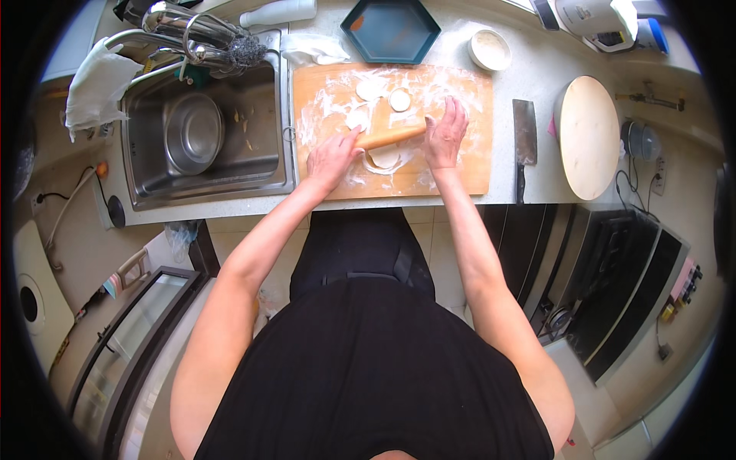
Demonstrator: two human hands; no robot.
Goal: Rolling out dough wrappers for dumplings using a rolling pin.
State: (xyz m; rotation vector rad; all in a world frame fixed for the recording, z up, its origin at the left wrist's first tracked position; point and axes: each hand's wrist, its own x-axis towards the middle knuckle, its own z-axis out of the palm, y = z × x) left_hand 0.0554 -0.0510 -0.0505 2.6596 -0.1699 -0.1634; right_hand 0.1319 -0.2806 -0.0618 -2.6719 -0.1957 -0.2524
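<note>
A wooden rolling pin (392, 137) lies across a round of dough (384, 158) on a floured wooden board (345, 187). My left hand (333, 156) holds the pin's left end, its fingers over the wood. At the right end rests my right hand (447, 133), the thumb against the pin and the fingers stretched forward; how firmly it grips is not clear. Beyond the pin sit a small thick dough disc (399, 100) and a flatter dough piece (370, 89). Another small piece of dough (357, 119) is just past my left fingertips.
A steel sink (253, 167) with a metal bowl (194, 134) adjoins the board's left side. Behind the board stand a dark hexagonal tray (391, 29) and a white bowl of flour (489, 50). To the right are a cleaver (524, 135) and a round wooden lid or board (589, 138).
</note>
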